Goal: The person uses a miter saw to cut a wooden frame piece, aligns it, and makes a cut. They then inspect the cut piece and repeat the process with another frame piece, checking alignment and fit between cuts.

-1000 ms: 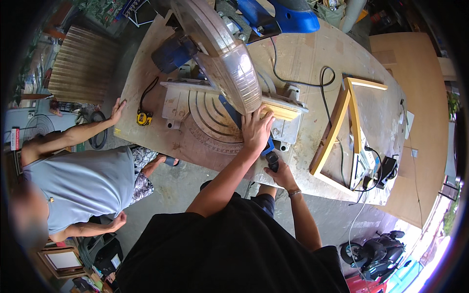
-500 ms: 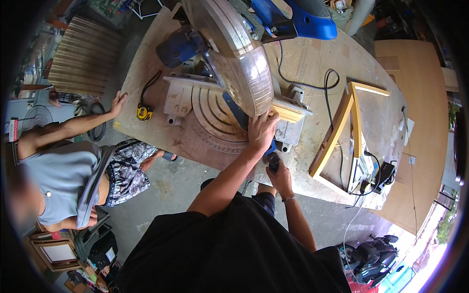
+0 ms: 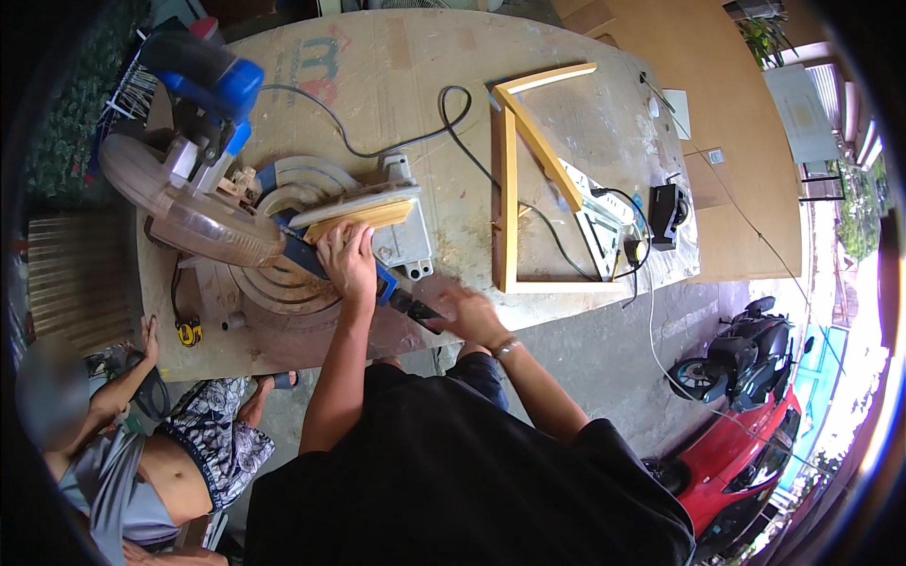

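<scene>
The view swings wide since a moment ago, and the saw (image 3: 222,203) now sits left on the bench (image 3: 415,85), with the frame (image 3: 528,179) to the right. At far left a second person's hand (image 3: 149,332) rests on the bench edge by a yellow tape (image 3: 190,333). The left hand (image 3: 347,259) lies flat, fingers together, pressing the wood strip (image 3: 363,217) against the fence; the strip's long axis runs left to right, just above that hand. The right hand (image 3: 469,316) is blurred at the bench edge by the black knob (image 3: 415,309); its grip I cannot tell. The left hand is nearer the strip.
</scene>
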